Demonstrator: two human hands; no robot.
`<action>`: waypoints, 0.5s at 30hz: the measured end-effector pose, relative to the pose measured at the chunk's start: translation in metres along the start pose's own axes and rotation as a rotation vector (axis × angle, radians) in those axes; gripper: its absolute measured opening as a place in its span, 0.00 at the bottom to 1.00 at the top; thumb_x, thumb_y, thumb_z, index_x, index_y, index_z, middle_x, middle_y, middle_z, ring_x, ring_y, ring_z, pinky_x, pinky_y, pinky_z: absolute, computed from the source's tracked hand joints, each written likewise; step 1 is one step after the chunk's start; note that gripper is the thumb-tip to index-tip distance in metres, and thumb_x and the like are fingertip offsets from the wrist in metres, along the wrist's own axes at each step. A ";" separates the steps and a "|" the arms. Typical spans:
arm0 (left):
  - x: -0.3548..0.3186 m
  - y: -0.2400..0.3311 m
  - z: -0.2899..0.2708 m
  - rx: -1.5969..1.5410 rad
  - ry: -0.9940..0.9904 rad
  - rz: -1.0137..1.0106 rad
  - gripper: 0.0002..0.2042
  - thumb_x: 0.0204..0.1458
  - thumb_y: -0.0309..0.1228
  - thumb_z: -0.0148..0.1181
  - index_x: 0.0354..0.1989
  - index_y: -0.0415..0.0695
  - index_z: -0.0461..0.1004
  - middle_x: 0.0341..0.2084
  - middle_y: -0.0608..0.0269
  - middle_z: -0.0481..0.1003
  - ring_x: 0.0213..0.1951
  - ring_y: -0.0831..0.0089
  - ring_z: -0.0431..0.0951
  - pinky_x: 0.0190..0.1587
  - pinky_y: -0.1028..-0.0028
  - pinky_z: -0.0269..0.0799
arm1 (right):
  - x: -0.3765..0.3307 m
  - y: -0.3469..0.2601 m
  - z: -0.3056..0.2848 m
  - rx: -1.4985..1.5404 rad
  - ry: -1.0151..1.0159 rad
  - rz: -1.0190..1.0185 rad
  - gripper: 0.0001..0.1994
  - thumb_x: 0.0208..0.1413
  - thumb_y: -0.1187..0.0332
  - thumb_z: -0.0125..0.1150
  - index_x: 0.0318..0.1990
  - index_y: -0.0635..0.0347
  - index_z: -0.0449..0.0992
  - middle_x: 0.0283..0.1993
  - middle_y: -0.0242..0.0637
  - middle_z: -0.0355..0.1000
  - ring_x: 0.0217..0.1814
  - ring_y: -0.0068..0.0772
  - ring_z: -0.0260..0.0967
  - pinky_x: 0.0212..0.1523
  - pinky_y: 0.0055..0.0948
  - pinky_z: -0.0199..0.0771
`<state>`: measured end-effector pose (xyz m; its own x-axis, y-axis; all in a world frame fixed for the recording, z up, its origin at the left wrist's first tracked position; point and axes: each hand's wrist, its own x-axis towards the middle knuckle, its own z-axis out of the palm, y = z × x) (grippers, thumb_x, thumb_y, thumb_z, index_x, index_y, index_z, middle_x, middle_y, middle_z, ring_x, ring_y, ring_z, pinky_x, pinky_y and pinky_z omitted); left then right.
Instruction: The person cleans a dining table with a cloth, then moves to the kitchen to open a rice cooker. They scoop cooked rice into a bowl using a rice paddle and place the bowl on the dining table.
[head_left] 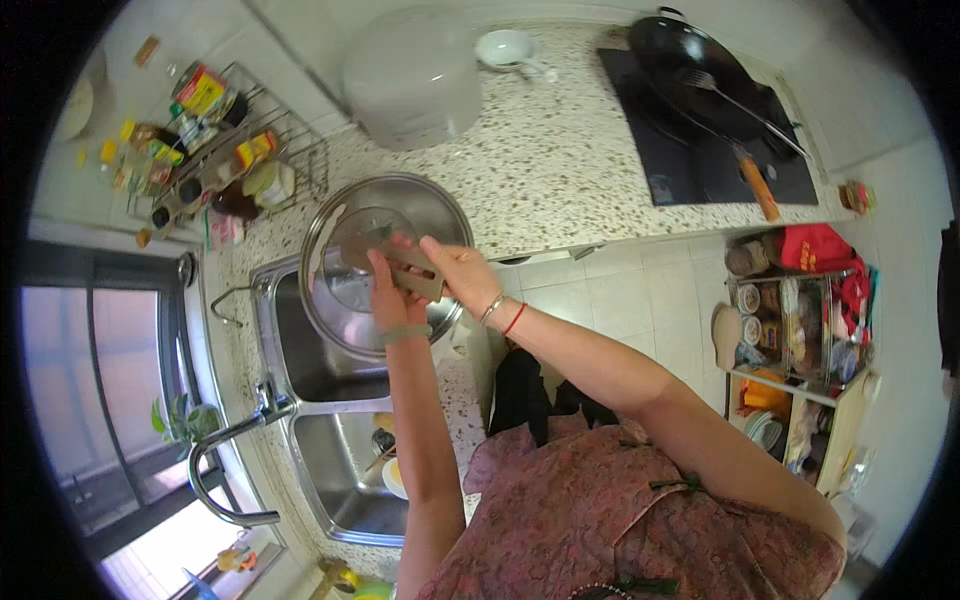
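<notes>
Both of my hands are closed on a flat taupe tool with a slot [418, 277]; its exact kind is unclear. My left hand [388, 300] grips it from the near side, thumb up, with some fingers hidden. My right hand [460, 272] holds its right end. Directly beneath is a wide, round, shiny steel basin or lid [318, 320]; I cannot tell which. It overlaps the upper sink bowl [285, 330] and the counter edge. Pale patches show on its left part, either contents or reflections.
The lower sink bowl [330, 460] holds a white dish [394, 480], with a faucet [235, 518] reaching from the left. A wire rack [310, 165] of bottles and a cloudy container [412, 85] stand beyond. At far right are a wok [690, 50] and turner [757, 185].
</notes>
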<state>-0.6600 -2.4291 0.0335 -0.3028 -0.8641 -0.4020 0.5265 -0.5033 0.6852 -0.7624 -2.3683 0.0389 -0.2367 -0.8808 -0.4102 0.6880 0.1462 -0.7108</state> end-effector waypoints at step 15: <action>-0.203 -0.154 0.102 0.331 -0.402 -0.307 0.25 0.62 0.46 0.46 0.56 0.35 0.64 0.48 0.56 0.71 0.46 0.73 0.73 0.45 0.74 0.73 | -0.280 -0.043 -0.148 0.224 0.256 -0.241 0.22 0.63 0.53 0.51 0.49 0.65 0.73 0.41 0.37 0.76 0.37 0.26 0.76 0.39 0.25 0.79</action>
<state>-0.7610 -2.1761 0.0717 -0.7126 -0.5804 -0.3942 0.1119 -0.6486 0.7528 -0.8275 -2.0610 0.1001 -0.5525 -0.7335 -0.3959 0.7175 -0.1769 -0.6737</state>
